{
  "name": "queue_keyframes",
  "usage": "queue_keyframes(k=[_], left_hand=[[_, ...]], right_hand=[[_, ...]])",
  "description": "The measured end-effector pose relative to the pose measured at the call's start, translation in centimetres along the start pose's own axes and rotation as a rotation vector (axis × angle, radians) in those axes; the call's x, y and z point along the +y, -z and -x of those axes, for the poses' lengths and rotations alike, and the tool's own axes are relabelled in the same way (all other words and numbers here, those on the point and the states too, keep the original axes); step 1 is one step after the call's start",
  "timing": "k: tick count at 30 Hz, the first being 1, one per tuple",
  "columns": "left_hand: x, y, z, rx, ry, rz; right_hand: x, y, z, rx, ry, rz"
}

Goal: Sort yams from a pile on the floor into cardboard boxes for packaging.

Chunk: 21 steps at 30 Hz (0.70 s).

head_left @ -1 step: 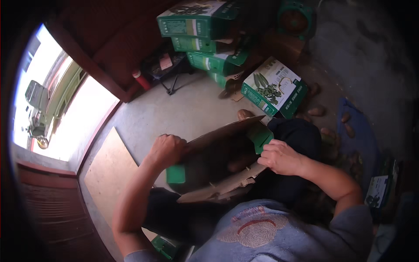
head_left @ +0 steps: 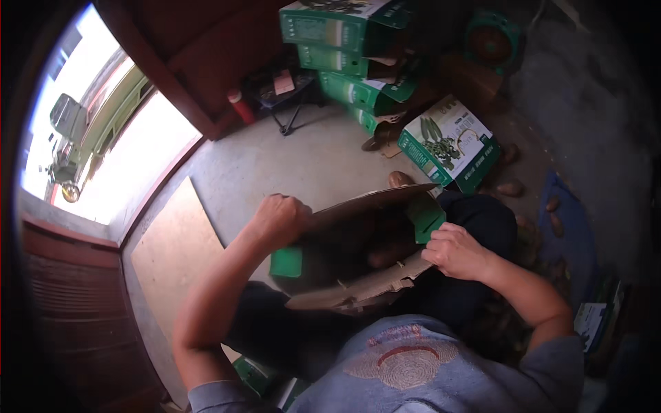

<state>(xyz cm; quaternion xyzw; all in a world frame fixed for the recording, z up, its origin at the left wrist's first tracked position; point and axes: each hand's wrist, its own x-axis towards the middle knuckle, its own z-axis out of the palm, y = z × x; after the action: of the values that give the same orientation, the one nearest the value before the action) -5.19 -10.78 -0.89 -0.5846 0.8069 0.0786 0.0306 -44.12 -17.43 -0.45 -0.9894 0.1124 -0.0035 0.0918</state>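
1. Open-topped brown cardboard box with green end flaps (head_left: 348,241): sits over the dark-trousered lap (head_left: 265,327), between both hands and about equally near to each, with long axis running left to right and slanting away at the right.
2. Left bare hand (head_left: 281,219): closes on the far-left edge, with knuckles up and fingertips hidden, above a steeply rising forearm.
3. Right bare hand (head_left: 454,252): pinches the near-right corner, with knuckles up, wrist slanting in from lower right.

Blue-grey short-sleeved shirt (head_left: 475,365), round beige motif (head_left: 406,368); dark trousers (head_left: 275,337), possibly black.
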Motion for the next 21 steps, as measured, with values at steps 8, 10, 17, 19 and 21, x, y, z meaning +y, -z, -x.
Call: queue_keyframes(k=[8, 10, 17, 19, 21], left_hand=[[-2.2, -0.1, 3.3, 0.131, -0.089, -0.199], [-3.7, -0.6, 5.2, 0.140, -0.087, -0.204], [-11.0, 1.7, 15.3, 0.209, 0.101, -0.269], [-13.0, 1.5, 19.8, 0.256, 0.172, -0.244], [-14.4, 1.1, 24.7, 0.255, 0.303, -0.253]], right_hand=[[-3.2, 0.3, -5.5, -0.053, 0.131, 0.024], [-4.3, 1.2, -7.6, -0.076, 0.152, 0.018], [-9.6, 4.7, -18.2, -0.035, 0.300, 0.128], [-11.9, 4.4, -21.4, -0.019, 0.387, 0.152], [-13.9, 3.4, -25.4, 0.018, 0.490, 0.166]])
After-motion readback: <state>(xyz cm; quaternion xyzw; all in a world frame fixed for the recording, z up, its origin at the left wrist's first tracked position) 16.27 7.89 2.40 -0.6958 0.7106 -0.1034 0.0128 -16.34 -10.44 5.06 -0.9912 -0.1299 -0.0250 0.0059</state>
